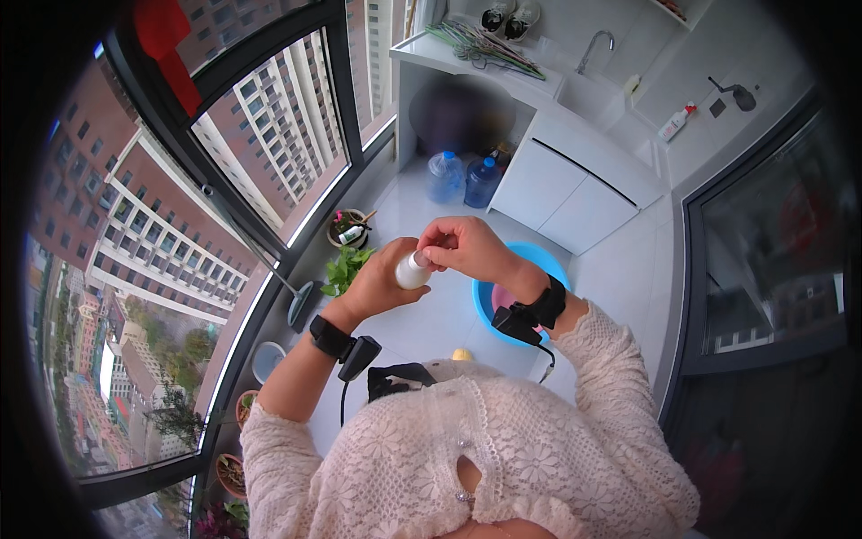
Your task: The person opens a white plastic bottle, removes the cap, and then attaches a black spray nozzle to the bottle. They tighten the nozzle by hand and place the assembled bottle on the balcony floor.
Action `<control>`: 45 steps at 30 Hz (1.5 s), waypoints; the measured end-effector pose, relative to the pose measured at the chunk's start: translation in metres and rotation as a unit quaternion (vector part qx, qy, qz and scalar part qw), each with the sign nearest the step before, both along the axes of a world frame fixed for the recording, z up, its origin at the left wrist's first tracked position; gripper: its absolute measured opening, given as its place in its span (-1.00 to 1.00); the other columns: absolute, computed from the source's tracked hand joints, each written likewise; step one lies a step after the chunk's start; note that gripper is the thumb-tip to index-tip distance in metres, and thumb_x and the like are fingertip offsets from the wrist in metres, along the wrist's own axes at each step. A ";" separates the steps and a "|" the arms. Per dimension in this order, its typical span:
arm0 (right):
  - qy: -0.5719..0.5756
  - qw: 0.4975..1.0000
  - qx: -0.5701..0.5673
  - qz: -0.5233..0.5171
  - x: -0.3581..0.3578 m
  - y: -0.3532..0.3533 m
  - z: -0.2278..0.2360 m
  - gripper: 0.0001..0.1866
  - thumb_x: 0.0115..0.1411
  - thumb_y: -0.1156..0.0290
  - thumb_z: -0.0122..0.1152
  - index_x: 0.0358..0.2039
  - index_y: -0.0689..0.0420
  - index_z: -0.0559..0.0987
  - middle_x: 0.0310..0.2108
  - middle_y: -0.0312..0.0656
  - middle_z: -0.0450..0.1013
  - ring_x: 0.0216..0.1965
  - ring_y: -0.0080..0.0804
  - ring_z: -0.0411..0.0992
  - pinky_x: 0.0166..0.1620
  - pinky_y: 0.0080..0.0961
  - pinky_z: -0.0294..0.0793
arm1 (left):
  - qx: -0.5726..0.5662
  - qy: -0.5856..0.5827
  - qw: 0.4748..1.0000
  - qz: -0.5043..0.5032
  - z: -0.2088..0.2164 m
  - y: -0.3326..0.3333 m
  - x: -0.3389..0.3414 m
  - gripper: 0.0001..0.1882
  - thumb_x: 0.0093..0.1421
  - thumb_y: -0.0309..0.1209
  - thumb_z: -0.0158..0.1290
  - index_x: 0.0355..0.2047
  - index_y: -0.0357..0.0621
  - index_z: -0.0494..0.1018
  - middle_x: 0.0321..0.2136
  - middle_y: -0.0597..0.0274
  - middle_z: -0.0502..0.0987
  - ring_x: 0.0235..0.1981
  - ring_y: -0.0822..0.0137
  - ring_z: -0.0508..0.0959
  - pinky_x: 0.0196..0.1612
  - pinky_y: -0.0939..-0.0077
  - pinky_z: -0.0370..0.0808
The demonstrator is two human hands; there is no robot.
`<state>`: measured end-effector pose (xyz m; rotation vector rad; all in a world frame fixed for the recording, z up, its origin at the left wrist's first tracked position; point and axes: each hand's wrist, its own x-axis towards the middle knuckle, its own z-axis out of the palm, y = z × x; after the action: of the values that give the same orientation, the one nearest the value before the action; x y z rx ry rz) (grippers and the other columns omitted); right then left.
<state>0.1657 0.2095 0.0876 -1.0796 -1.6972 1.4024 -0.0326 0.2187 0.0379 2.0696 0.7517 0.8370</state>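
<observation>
A small white bottle (412, 273) is in my left hand (380, 278), whose fingers wrap round its body. My right hand (468, 247) meets it at the top, fingertips pinched on the bottle's neck or cap; the fingers cover most of that part. Both hands are raised in front of me over the floor, with black straps and small devices on the wrists. Below my right wrist stands a blue basin (485, 296) with something pink inside. A leafy green plant (345, 269) is just beyond my left hand.
Large windows (278, 135) run along the left, with a squeegee-like tool (302, 304) and flower pots (232, 474) beside them. Two blue water jugs (445, 178) stand by a white cabinet (557, 193) with a sink (593, 94). A dark glass door (772, 242) is at right.
</observation>
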 end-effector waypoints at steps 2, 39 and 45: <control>0.028 0.999 -0.003 -0.037 -0.005 0.001 -0.006 -0.93 0.16 0.55 0.14 -0.34 0.23 0.54 -0.48 -0.30 0.48 -0.44 -0.62 0.45 -0.36 -0.68 0.47 | 0.005 -0.008 1.000 0.014 -0.001 0.006 -0.008 -0.42 -0.18 -0.46 0.31 -0.11 -0.13 0.34 -0.20 0.06 0.47 -0.19 0.03 0.50 -0.13 0.31 0.45; 0.321 0.916 -0.083 -0.226 0.255 0.266 -0.034 -0.94 0.21 0.44 0.07 -0.37 0.13 0.49 -0.58 -0.36 0.39 -0.57 -0.67 0.32 -0.46 -0.72 0.34 | -0.011 -0.014 0.991 0.136 -0.010 0.273 0.140 -0.40 -0.18 -0.47 0.33 -0.09 -0.10 0.34 -0.24 0.18 0.46 -0.21 0.25 0.50 -0.11 0.42 0.42; 0.306 0.918 -0.084 -0.236 0.255 0.307 -0.031 -0.93 0.21 0.44 0.10 -0.38 0.14 0.49 -0.58 -0.36 0.38 -0.56 -0.66 0.32 -0.46 -0.72 0.33 | 0.004 -0.027 0.992 0.124 -0.014 0.334 0.159 -0.41 -0.17 -0.46 0.33 -0.09 -0.09 0.34 -0.25 0.18 0.47 -0.23 0.25 0.50 -0.13 0.42 0.43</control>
<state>0.4206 0.5163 0.0566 -0.9214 -0.8148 1.3804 0.1264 0.5524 0.0234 1.9766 0.9907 1.0288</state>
